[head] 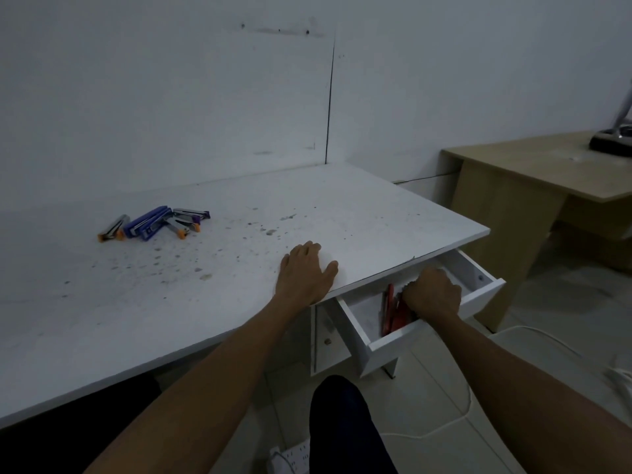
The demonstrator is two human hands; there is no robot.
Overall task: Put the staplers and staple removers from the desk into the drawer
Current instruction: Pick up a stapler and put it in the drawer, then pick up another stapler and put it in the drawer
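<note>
- My right hand [432,291] is down in the open drawer [478,295], fingers curled; I can't tell what they hold.
- My left hand [305,273] lies flat, fingers spread, on the white desk [342,200].
- The staplers and removers [155,224] cluster far left, nearer my left hand.

Red items [396,314] under right hand [432,290]

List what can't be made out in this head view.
- Right hand contents: fingers curl down into the drawer, hiding any grasp.
- Red items in the drawer: partly hidden by that hand and the drawer front.
- Pile of staplers and removers: too small and overlapping to count.
</note>
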